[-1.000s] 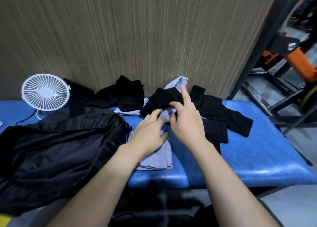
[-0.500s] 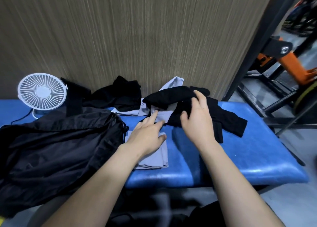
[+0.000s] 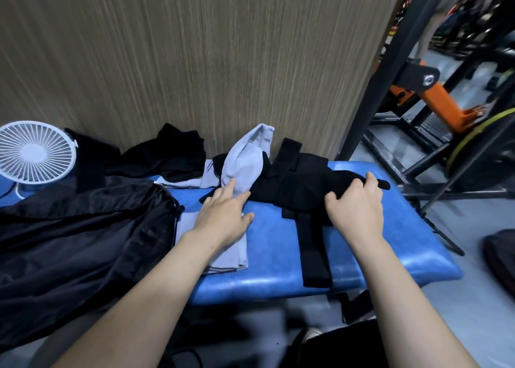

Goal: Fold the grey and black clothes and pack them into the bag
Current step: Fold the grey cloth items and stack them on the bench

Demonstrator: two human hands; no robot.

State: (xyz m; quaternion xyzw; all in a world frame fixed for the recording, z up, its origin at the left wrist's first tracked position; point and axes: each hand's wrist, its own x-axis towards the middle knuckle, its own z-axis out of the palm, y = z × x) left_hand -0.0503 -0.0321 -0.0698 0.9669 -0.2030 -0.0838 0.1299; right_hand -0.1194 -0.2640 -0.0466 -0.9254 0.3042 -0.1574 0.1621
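A black garment (image 3: 295, 189) lies spread across the middle of the blue padded bench (image 3: 390, 245), one long strip hanging toward the front edge. My right hand (image 3: 355, 206) grips its right end with curled fingers. A crumpled grey garment (image 3: 248, 161) leans against the wall panel. My left hand (image 3: 223, 217) rests flat, fingers straight, its fingertips at the grey garment and the black one's left end. Under its wrist lies a folded grey piece (image 3: 228, 250). The black bag (image 3: 78, 245) sprawls on the left.
A white desk fan (image 3: 36, 153) stands at the back left. More black clothes (image 3: 167, 158) are heaped against the wooden wall panel. Black and orange gym equipment (image 3: 434, 100) stands to the right of the bench. A dark object (image 3: 501, 259) lies on the floor at right.
My right hand has pulled the black garment rightward and stretched it out along the bench. The grey garment is now uncovered and upright. My left hand slid forward to the garments' left end.
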